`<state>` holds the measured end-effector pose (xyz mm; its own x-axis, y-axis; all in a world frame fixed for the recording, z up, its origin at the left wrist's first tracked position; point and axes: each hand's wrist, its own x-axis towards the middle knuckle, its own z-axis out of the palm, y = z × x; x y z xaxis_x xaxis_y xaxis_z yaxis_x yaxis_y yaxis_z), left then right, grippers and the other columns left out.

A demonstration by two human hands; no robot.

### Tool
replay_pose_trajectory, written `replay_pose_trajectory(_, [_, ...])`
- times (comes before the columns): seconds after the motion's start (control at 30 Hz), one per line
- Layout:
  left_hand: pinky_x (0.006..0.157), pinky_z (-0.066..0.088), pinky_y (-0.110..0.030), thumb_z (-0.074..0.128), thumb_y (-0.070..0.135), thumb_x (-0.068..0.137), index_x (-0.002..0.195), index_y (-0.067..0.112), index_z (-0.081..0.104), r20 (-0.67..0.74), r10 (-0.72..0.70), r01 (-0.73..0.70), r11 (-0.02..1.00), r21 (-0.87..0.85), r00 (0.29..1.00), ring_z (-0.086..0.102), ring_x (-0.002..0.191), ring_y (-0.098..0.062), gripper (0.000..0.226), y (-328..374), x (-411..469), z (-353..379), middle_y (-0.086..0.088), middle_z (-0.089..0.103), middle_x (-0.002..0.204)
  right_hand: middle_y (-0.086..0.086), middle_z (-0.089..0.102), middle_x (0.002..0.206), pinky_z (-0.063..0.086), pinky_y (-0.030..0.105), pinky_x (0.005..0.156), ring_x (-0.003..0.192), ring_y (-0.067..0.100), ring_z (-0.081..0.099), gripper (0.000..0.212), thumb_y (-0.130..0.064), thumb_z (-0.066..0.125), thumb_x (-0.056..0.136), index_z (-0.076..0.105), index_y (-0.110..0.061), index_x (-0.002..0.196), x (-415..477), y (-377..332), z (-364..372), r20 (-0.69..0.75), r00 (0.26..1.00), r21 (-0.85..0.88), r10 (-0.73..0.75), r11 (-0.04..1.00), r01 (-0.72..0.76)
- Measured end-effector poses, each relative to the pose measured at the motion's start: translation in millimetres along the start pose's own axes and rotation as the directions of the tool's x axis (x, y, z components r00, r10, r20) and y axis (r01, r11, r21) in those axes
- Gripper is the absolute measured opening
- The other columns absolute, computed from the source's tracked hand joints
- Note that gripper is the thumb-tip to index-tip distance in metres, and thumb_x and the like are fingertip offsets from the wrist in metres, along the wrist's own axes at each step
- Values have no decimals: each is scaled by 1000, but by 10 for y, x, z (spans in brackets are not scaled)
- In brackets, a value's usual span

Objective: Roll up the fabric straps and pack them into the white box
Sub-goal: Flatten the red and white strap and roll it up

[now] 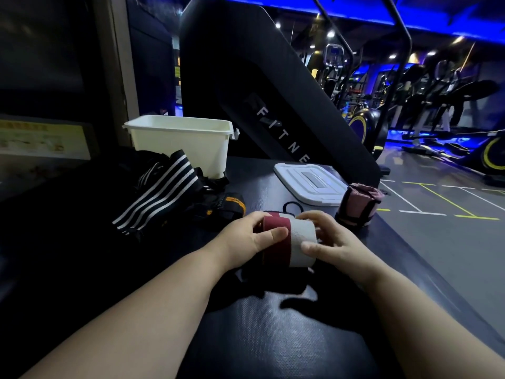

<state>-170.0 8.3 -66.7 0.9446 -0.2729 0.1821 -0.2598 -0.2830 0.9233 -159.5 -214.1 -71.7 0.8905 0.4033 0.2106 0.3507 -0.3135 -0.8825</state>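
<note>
1. Closest to me is the black padded top [259,337], with both my forearms stretched over it toward the white box [180,140].
2. My left hand [246,236] and right hand [333,242] meet in front of the box, a bit to its right. Both are clamped on the red-and-white strap [289,242], which is wound into a roll.
3. Left thumb lies across the red half and right thumb presses the white half. The other fingers curl round the far side.
4. So that roll is in my hands, not in the box. Can't tell if it touches the padding.
5. Box is open, and its lid [308,181] lies flat off to the box's right.
6. A black striped strap [161,192] sprawls loose against the box's front, with a black-and-orange strap [229,205] just nearer me.
7. A pink-and-black roll [358,203] stands farther right of the box, just beside the lid's near corner.
8. A thin black loop [291,206] lies between the lid and my hands.
</note>
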Motion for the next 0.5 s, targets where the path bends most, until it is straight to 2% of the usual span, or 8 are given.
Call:
replay_pose_trajectory(0.1, [74, 46, -6, 67, 42, 85, 103, 34, 60, -27, -7, 7, 1000, -4, 1000, 63, 91, 1, 21, -20, 19, 13, 14, 67, 97, 13, 60, 115, 56, 42, 85, 96, 17, 64, 63, -38, 86, 53, 58, -46, 108, -3, -16, 13, 46, 999, 12, -15, 1000, 14])
replay_pose_trajectory(0.2, [75, 42, -3, 65, 41, 87, 107, 28, 59, -77, 23, -18, 998, 68, 997, 59, 95, -2, 25, -40, 35, 44, 15, 62, 100, 14, 64, 114, 55, 44, 88, 98, 25, 66, 59, -42, 85, 53, 60, -47, 107, 40, -13, 6, 18, 1000, 14, -3, 1000, 3])
replay_pose_trajectory(0.3, [91, 37, -8, 68, 32, 87, 126, 22, 52, -105, 120, -100, 980, 173, 987, 50, 110, -4, 43, -74, 20, 45, 8, 50, 121, 14, 68, 109, 55, 39, 87, 96, 23, 68, 58, -43, 85, 57, 63, -36, 110, 71, 25, 11, -9, 1000, 60, 26, 998, -25])
replay_pose_trajectory(0.37, [91, 36, -3, 70, 27, 87, 133, 28, 46, -49, 150, -141, 977, 162, 987, 49, 111, 1, 52, -92, 6, 23, 6, 48, 128, 13, 71, 104, 55, 36, 84, 92, 19, 69, 54, -42, 83, 61, 64, -28, 109, 83, 30, 22, -29, 999, 72, 46, 996, -43])
replay_pose_trajectory(0.43, [91, 38, -5, 68, 26, 88, 130, 31, 50, -10, 143, -139, 975, 172, 990, 52, 107, -1, 45, -101, 17, 0, 2, 51, 128, 12, 71, 102, 55, 35, 83, 89, 18, 68, 48, -44, 80, 65, 65, -26, 107, 96, 14, 42, -69, 997, 9, 35, 999, -35])
replay_pose_trajectory(0.5, [94, 43, -15, 67, 34, 88, 125, 34, 53, -15, 127, -123, 979, 165, 992, 55, 105, -8, 40, -117, 52, -8, 0, 53, 126, 5, 66, 106, 52, 24, 82, 93, 16, 66, 40, -48, 77, 69, 64, -32, 104, 102, 1, 60, -116, 993, -127, -10, 992, -5])
